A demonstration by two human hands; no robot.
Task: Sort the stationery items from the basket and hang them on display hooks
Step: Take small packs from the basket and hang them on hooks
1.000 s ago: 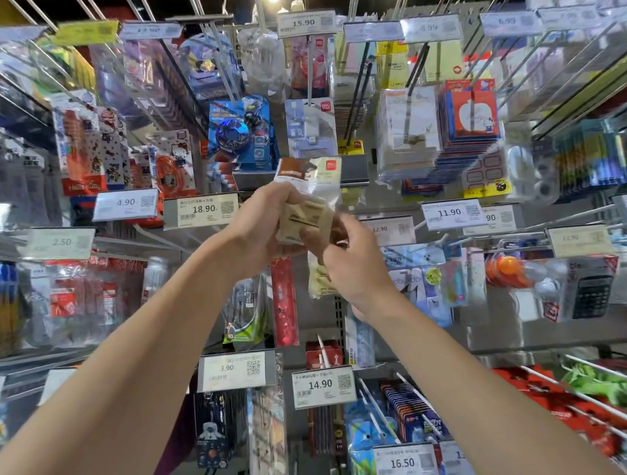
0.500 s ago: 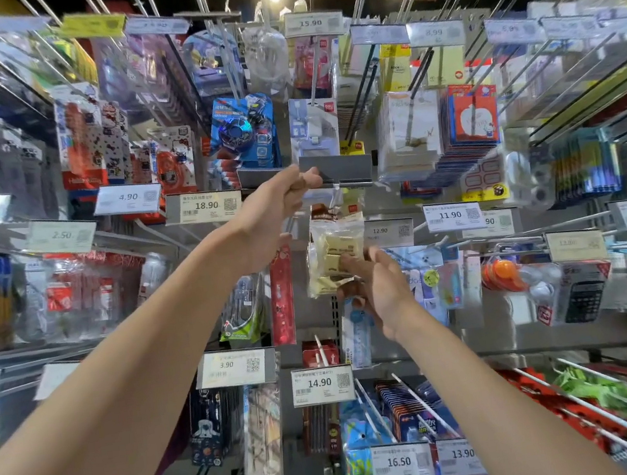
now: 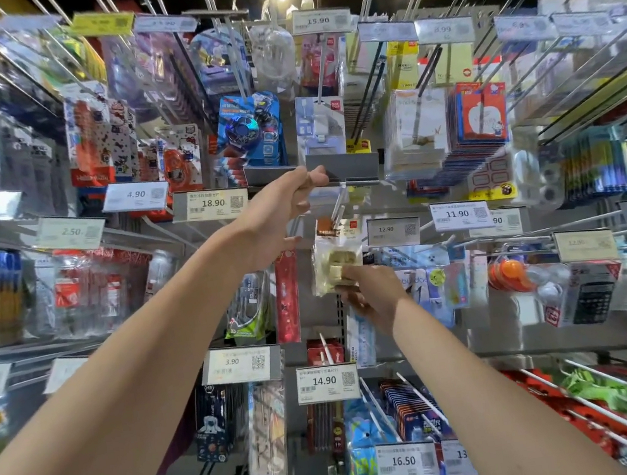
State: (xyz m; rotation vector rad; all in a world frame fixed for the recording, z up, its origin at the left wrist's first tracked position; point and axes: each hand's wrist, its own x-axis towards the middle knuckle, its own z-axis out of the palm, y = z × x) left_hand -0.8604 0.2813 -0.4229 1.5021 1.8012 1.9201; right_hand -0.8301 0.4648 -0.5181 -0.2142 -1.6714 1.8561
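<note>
A clear packet of beige erasers (image 3: 332, 261) with a brown header card hangs on a metal display hook (image 3: 339, 205) in the middle of the rack. My right hand (image 3: 373, 295) is just below it and pinches the packet's bottom edge. My left hand (image 3: 283, 211) is raised above and left of the packet. Its thumb and fingers hold the flipped-up grey label holder (image 3: 346, 167) at the tip of that hook. The basket is out of sight.
Hooks full of packaged stationery surround the spot: a red ruler pack (image 3: 286, 298) to the left, sticky-note packs (image 3: 446, 128) at upper right, a calculator (image 3: 593, 295) at right. Price tags 18.90 (image 3: 211, 203), 12.90 (image 3: 392, 230) and 14.90 (image 3: 327, 382) and bare hook rods jut toward me.
The packet has gone from between both hands onto the hook and slid back. My left hand rose to the label holder; my right hand dropped to the packet's bottom.
</note>
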